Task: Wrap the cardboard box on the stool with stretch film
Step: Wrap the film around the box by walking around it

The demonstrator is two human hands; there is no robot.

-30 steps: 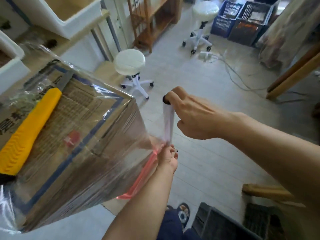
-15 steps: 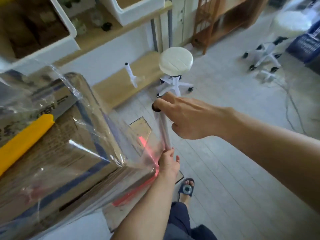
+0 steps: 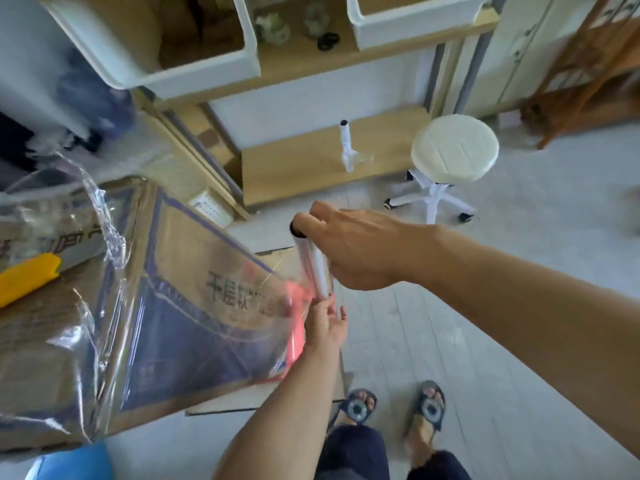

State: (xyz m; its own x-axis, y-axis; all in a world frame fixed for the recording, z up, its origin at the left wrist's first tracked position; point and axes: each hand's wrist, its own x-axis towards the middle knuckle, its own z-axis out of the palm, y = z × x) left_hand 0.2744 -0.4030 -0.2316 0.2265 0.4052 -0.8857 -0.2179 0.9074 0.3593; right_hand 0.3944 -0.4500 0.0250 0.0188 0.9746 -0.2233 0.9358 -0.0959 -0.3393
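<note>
Both my hands grip the stretch film roll [image 3: 317, 268]: right hand [image 3: 360, 251] fingers curled around its top, left hand [image 3: 325, 323] closed on its bottom; the cardboard box [image 3: 166, 306] sits left of them.

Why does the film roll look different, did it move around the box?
Yes. The film roll swung around the cardboard box corner to its printed side.

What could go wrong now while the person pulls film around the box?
1. A loose flap of film stands up at the box corner; it may bunch instead of lying flat.
2. The yellow knife lies on the box top and could be wrapped in or slide off.
3. The roll is held only at its ends by the right hand and left hand; it may slip.
</note>
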